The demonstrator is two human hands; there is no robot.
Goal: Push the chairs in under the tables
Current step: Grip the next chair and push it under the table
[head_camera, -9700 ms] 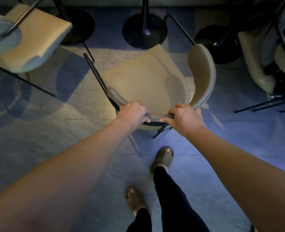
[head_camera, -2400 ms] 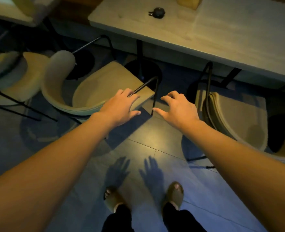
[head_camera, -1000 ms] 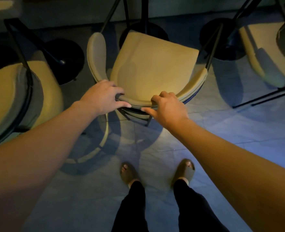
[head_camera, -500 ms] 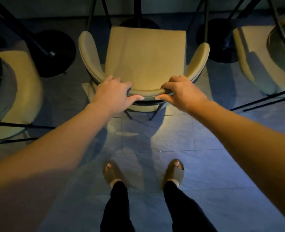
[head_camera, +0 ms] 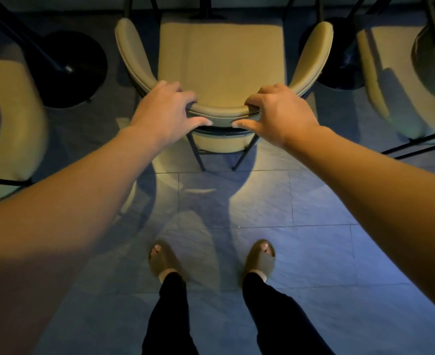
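The middle chair [head_camera: 221, 62] is being held at the curved top of its backrest [head_camera: 221, 111] by both hands. The left hand [head_camera: 164, 112] is being kept curled round the left part of that rim, with the fingers [head_camera: 183, 98] hooked over the inner edge and the thumb [head_camera: 201, 121] being pressed against the outer face. The right hand [head_camera: 279, 111] is being kept in a matching grip on the right part of the rim, its fingers [head_camera: 253, 103] being bent over the top and its thumb [head_camera: 242, 124] being laid along the outside. The two hands are being held apart, with a bare stretch of backrest showing between them.

The chair is being seen from above, squared to the person, its tan seat pointing away toward the top edge of the view. Its dark legs [head_camera: 198, 155] are being shown on the tiled floor [head_camera: 262, 201] just below the hands. A dark post [head_camera: 207, 7] is being seen beyond the front of the seat; no surface above it is being shown, so how far the chair is lying beneath one cannot be told.

A second chair [head_camera: 14, 119] is being seen at the left edge and a third chair [head_camera: 400, 73] at the right, each well apart from the hands. Round black bases [head_camera: 75, 70] are lying on the floor between the chairs. The person's feet in sandals [head_camera: 261, 257] are being planted apart on the tiles, behind the held chair.
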